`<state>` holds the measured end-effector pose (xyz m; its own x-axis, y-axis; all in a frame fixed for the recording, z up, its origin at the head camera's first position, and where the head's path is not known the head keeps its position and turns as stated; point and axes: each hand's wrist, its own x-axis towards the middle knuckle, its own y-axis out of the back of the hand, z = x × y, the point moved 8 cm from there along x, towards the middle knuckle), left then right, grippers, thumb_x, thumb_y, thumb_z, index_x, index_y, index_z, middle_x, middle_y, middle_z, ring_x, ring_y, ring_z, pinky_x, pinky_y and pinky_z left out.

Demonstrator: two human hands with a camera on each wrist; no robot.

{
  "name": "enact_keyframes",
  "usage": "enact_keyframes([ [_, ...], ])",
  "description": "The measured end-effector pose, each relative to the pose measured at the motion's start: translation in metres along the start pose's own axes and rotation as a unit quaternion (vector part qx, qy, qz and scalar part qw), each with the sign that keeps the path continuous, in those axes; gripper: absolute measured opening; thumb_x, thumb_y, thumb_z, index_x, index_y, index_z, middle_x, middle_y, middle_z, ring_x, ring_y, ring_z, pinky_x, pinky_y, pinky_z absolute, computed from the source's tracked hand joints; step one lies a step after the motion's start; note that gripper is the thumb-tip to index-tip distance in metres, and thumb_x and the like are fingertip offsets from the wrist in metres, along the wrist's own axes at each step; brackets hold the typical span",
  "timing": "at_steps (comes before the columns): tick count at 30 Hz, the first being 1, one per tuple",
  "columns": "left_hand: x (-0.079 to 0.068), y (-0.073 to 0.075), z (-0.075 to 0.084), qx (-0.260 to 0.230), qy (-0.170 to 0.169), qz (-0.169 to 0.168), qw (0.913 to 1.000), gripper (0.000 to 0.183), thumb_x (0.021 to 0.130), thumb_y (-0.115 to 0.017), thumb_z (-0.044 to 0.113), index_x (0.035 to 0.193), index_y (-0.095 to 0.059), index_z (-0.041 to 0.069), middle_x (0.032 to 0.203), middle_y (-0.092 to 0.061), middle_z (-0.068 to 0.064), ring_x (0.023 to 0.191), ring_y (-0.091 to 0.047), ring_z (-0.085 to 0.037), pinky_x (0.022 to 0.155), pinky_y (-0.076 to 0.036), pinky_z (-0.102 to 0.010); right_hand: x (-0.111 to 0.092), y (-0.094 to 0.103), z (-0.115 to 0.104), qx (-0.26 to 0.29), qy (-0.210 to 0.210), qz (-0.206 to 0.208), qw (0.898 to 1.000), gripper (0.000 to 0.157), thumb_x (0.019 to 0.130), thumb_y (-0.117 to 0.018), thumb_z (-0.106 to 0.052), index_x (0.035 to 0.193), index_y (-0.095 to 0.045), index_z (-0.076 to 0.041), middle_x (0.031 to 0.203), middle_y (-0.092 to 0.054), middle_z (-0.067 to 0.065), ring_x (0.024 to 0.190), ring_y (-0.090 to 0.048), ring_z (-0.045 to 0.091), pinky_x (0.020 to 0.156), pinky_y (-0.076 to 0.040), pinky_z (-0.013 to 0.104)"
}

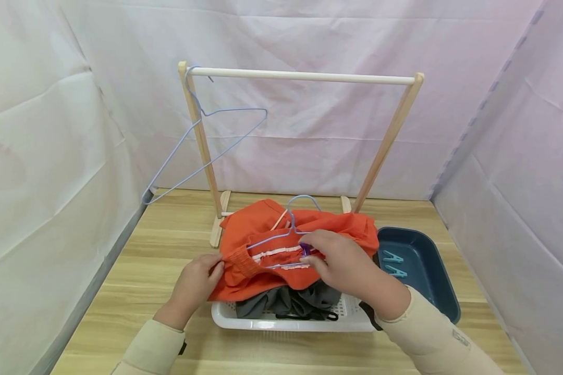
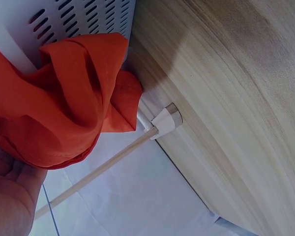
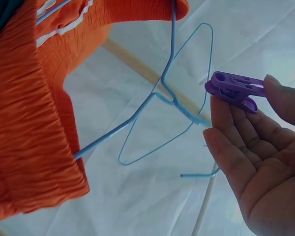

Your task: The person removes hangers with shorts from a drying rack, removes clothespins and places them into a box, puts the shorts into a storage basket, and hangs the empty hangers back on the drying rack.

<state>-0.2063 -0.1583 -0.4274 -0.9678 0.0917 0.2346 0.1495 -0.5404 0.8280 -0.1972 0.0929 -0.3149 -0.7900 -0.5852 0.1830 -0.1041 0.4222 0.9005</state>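
Note:
Orange shorts (image 1: 258,221) with a gathered elastic waistband lie bunched over a white basket. Inside the waistband opening sits a light blue wire hanger (image 1: 272,239), its hook standing up above the fabric. My left hand (image 1: 194,284) grips the waistband at its left end, the thumb on top; in the left wrist view the orange cloth drapes beside the fingers. With thumb and fingers my right hand (image 1: 349,263) pinches a purple clothespin (image 3: 236,91) over the right part of the waistband, near the hanger. Dark grey clothing (image 1: 286,302) lies in the basket beneath the shorts.
Behind the basket (image 1: 291,325) stands a wooden rack with a white rail (image 1: 300,76). Another blue hanger (image 1: 234,110) hangs at its left end. To the right, a dark blue tray (image 1: 431,281) holds two light blue clothespins (image 1: 394,257). White cloth walls surround the table.

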Motion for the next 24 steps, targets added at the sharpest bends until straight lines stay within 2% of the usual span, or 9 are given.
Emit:
enact_keyframes([
  [6, 0.001, -0.001, -0.001, -0.006, 0.008, -0.01, 0.9999, 0.025, 0.09, -0.064, 0.008, 0.112, -0.069, -0.002, 0.106, -0.069, -0.018, 0.1, -0.064, -0.034, 0.087, -0.053, -0.051, -0.009, 0.006, 0.018, -0.011, -0.024, 0.01, 1.0, 0.04, 0.083, -0.076, -0.017, 0.118, -0.063, -0.002, 0.116, -0.065, 0.009, 0.106, -0.062, 0.024, 0.088, -0.054, 0.043],
  [14, 0.0, -0.002, -0.002, -0.009, 0.008, -0.007, 0.9999, 0.025, 0.09, -0.064, 0.007, 0.112, -0.069, -0.003, 0.106, -0.069, -0.018, 0.1, -0.065, -0.035, 0.087, -0.052, -0.051, -0.023, 0.009, 0.05, 0.005, -0.095, 0.013, 0.995, 0.041, 0.085, -0.074, -0.017, 0.121, -0.061, -0.002, 0.117, -0.064, 0.01, 0.102, -0.061, 0.025, 0.085, -0.054, 0.046],
  [21, 0.001, -0.003, -0.004, -0.012, 0.016, -0.015, 0.9997, 0.027, 0.091, -0.063, 0.007, 0.115, -0.068, -0.003, 0.109, -0.068, -0.019, 0.102, -0.064, -0.035, 0.088, -0.052, -0.051, -0.035, 0.017, 0.073, -0.003, -0.114, 0.03, 0.993, 0.039, 0.085, -0.074, -0.015, 0.119, -0.062, 0.0, 0.116, -0.064, 0.014, 0.102, -0.062, 0.03, 0.084, -0.054, 0.048],
  [24, 0.001, -0.003, -0.005, -0.013, 0.017, -0.015, 0.9997, 0.027, 0.091, -0.063, 0.007, 0.115, -0.067, -0.003, 0.109, -0.068, -0.019, 0.101, -0.064, -0.035, 0.088, -0.052, -0.051, -0.04, 0.022, 0.083, -0.016, -0.131, 0.032, 0.991, 0.038, 0.086, -0.073, -0.015, 0.119, -0.062, 0.001, 0.113, -0.064, 0.015, 0.098, -0.063, 0.031, 0.079, -0.056, 0.047],
])
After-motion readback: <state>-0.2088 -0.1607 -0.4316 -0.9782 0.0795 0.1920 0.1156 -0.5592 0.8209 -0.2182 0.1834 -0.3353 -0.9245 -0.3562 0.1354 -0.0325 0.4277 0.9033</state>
